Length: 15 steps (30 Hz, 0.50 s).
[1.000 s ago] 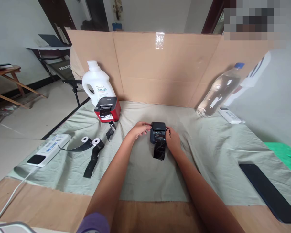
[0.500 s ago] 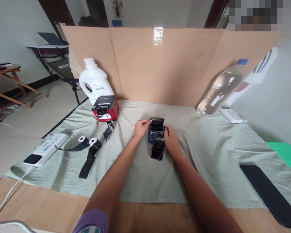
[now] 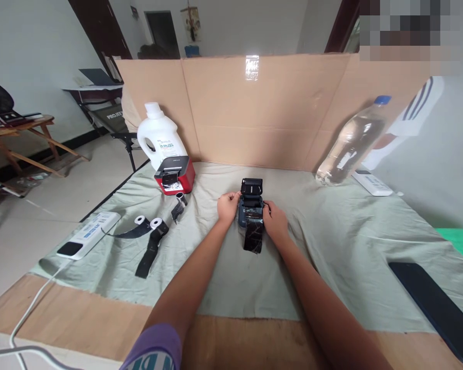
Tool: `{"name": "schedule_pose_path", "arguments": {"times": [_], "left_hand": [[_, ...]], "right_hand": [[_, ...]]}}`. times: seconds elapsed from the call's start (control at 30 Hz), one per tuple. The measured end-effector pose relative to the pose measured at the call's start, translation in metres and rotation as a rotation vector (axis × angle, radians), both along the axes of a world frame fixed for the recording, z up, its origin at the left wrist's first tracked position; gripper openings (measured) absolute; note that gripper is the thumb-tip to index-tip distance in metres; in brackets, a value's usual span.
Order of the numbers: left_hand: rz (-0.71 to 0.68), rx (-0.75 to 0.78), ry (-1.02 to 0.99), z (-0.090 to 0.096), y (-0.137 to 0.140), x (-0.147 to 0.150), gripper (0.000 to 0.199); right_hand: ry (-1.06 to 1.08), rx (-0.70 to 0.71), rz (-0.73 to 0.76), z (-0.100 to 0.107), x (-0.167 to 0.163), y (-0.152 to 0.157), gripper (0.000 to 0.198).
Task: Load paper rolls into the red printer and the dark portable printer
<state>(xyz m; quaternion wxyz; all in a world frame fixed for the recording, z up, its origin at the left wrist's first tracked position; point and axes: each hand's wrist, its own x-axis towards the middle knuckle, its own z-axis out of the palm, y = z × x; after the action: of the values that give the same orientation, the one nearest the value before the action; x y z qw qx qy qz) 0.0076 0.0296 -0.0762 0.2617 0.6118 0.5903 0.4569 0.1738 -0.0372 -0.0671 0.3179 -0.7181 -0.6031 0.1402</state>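
A small dark blue printer [image 3: 250, 208] sits on the pale green cloth [image 3: 332, 241] at mid table, its lid raised at the back. A black strip of roll paper [image 3: 253, 234] hangs out of it toward me. My left hand [image 3: 227, 205] grips the printer's left side, fingers curled on its edge. My right hand [image 3: 274, 221] holds the right side, thumb by the paper strip.
A red printer [image 3: 174, 175] and a white detergent jug [image 3: 159, 136] stand at back left. Black paper rolls [image 3: 150, 239] and a white power strip [image 3: 88, 235] lie left. A clear bottle [image 3: 349, 141] leans at right, a black phone [image 3: 435, 303] lies near right. Cardboard wall [image 3: 254, 113] behind.
The printer's lid has swung up from shut to open. My left hand slid from the top of the printer to its left side; my right hand stayed on the right side.
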Motion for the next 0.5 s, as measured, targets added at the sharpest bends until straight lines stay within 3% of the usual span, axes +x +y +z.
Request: {"name": "schedule_pose_path", "arguments": {"times": [0.27, 0.5], "left_hand": [[-0.06, 0.015, -0.123, -0.006, 0.005, -0.002, 0.029], [-0.103, 0.012, -0.099, -0.011, 0.008, -0.001, 0.032]], "right_hand": [[-0.004, 0.0, -0.014, 0.001, 0.0, 0.0, 0.039], [-0.004, 0.003, -0.013, 0.001, 0.0, 0.0, 0.04]]}}
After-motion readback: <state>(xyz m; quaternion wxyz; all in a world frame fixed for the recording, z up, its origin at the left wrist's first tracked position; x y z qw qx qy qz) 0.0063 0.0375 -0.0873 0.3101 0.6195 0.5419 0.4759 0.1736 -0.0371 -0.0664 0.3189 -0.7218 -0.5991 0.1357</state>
